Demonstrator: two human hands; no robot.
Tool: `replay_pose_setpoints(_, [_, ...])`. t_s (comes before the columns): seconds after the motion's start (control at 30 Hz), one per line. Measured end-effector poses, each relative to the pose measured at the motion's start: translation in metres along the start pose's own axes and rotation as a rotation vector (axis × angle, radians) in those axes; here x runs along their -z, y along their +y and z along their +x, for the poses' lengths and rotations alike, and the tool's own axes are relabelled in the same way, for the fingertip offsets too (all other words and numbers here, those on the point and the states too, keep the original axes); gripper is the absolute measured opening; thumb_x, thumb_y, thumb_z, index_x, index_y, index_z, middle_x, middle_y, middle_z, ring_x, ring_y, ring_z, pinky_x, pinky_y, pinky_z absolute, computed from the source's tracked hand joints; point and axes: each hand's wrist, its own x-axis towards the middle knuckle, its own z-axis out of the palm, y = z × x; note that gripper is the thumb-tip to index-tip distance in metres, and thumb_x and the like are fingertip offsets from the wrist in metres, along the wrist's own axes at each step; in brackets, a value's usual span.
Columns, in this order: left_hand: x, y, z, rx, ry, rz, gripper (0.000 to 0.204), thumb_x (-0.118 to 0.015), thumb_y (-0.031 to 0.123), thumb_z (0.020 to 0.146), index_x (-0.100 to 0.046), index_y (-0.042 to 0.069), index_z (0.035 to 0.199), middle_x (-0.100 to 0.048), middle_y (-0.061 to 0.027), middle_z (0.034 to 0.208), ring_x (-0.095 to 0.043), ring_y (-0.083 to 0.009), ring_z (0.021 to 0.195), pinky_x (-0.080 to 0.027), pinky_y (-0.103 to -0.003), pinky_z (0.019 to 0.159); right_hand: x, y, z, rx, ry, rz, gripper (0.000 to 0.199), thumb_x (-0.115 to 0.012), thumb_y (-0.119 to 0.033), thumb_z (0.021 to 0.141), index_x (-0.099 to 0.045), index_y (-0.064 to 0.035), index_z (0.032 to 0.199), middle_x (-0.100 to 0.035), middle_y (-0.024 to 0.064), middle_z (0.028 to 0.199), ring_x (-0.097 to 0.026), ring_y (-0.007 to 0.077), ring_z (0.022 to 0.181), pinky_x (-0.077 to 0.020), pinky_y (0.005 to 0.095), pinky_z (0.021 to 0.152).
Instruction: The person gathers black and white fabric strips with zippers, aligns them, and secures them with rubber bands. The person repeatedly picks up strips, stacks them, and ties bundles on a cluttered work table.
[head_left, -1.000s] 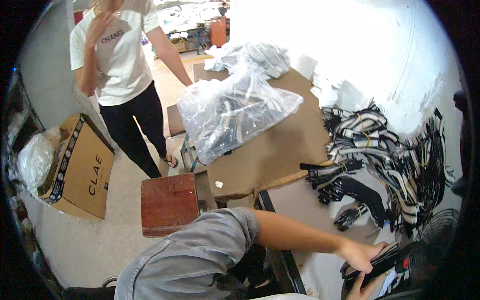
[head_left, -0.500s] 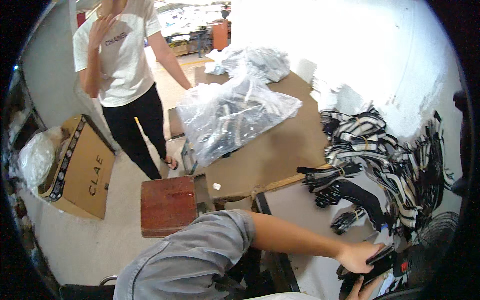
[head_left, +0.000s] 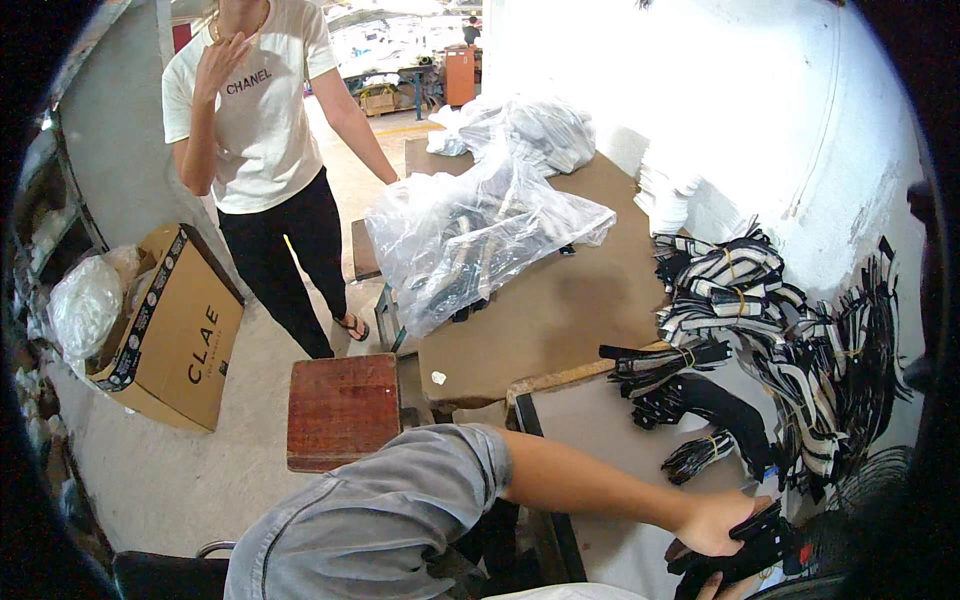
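My left arm, in a grey sleeve, reaches across to the lower right. There my left hand point(head_left: 718, 522) is closed over a bunch of black strips point(head_left: 748, 552). Only the fingers of my right hand point(head_left: 714, 586) show, pressed against the underside of the same strips at the bottom edge. Just beyond my hands lie a curved black bundle point(head_left: 722, 405) and a small tied bundle point(head_left: 697, 457) of dark strips. Farther back, black-and-white strips point(head_left: 730, 272) are heaped in bundles, some bound with thin bands.
A clear plastic bag point(head_left: 480, 245) of dark and pale pieces lies on the brown tabletop point(head_left: 600, 290). A person in a white shirt point(head_left: 255, 110) stands beyond it at the left. Nearer are a red-brown stool point(head_left: 343, 412) and a cardboard box point(head_left: 185, 350). A round wire guard point(head_left: 875, 480) stands right of my hands.
The whole view has shifted slightly, so most things sit a little farther right. Both hands stay on the black strips, and the strips between them have turned a little.
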Motion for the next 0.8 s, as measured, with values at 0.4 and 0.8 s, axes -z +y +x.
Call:
replay_pose_setpoints(0.4, [-0.003,-0.001,0.002,-0.048,0.045,0.019,0.046,-0.072,0.013,0.089,-0.047,-0.004,0.123,-0.069,-0.0287,0.092,-0.069,-0.0513,0.090,-0.055,-0.054,0.076,-0.011,-0.005,0.008,-0.033,-0.022,-0.004,0.073,-0.054,-0.020,0.113,-0.013,-0.0024,0.170,-0.027,0.0186,0.171,-0.035,0.0283,0.154,-0.0295,0.0409,0.126])
replay_pose_setpoints(0.8, [-0.003,-0.002,0.002,-0.020,0.055,-0.322,0.046,-0.078,0.009,0.088,-0.056,-0.001,0.127,-0.075,-0.0200,0.109,-0.073,-0.0314,0.102,-0.057,-0.041,0.093,0.018,0.005,-0.013,-0.025,0.027,-0.026,0.072,-0.053,-0.022,0.113,-0.013,-0.0027,0.170,-0.028,0.0186,0.171,-0.035,0.0282,0.153,-0.0303,0.0409,0.126])
